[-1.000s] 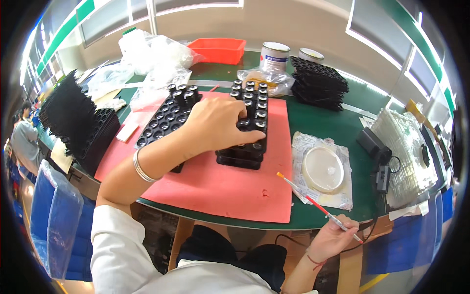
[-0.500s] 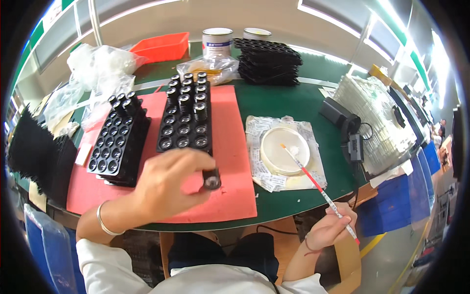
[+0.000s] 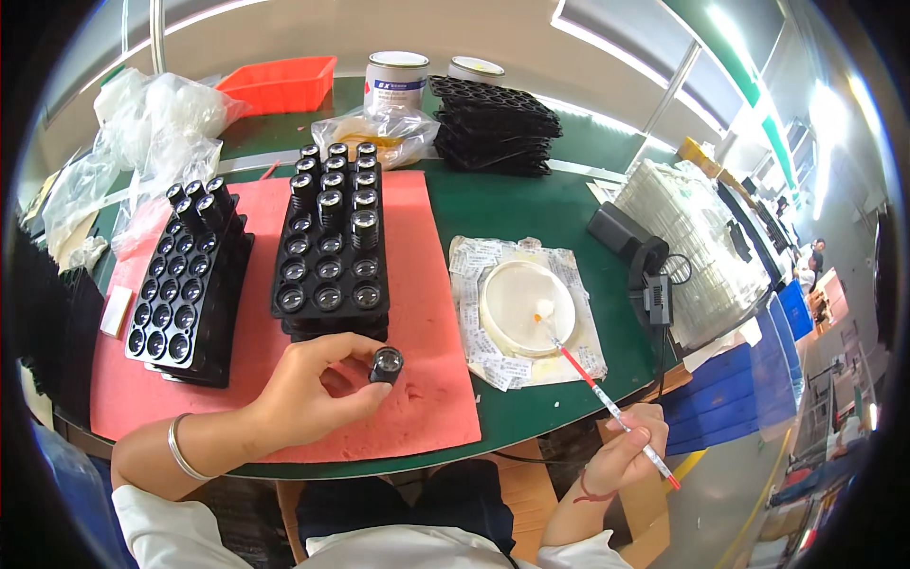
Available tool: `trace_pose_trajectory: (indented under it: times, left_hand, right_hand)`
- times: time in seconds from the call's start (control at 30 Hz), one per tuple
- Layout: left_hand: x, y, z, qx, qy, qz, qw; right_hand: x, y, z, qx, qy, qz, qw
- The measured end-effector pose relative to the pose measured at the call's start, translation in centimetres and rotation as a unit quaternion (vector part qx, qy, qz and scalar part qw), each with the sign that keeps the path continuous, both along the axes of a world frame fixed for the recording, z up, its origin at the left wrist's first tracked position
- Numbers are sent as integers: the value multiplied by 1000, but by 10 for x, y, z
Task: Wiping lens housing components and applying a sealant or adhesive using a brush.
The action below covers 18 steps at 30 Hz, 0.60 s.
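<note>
Between thumb and forefinger, my left hand (image 3: 318,394) grips a small black lens barrel (image 3: 387,364) with its glass end facing up. It is held over the red mat (image 3: 427,417), in front of a black tray (image 3: 360,302) of lens barrels. My right hand (image 3: 627,446) pinches a thin brush (image 3: 614,410) with a red and white handle, off the table's front edge. The orange brush tip touches or hovers just over a white blob in the round white dish (image 3: 488,327); which of the two I cannot tell. Paper covered in printed strips lies beneath the dish.
Another stacked tray (image 3: 194,356) of lens barrels stands on the left. Behind are a red bin (image 3: 280,85), plastic bags (image 3: 142,114), cans (image 3: 398,81) and stacked black trays (image 3: 498,128). A black device (image 3: 616,228) and clear trays (image 3: 687,251) stand at the right.
My left hand has drawn nearer to me with the lens barrel, which is now more upright. The brush tip has moved down to the white blob. The whole view has shifted slightly.
</note>
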State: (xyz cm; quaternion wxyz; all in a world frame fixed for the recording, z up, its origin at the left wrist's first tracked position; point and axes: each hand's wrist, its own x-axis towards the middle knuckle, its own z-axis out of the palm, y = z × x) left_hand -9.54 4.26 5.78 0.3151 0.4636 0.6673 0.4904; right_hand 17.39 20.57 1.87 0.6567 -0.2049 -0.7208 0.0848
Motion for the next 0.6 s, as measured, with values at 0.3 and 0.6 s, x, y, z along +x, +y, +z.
trace_pose_trajectory:
  times: [0.3, 0.6]
  left_hand:
    - [-10, 1, -10, 33, -114, -7, 993]
    - [-12, 2, -9, 9, -240, -43, 970]
  right_hand:
    - [-26, -11, 4, -147, 254, 135, 946]
    - [-35, -25, -7, -213, 248, 329, 886]
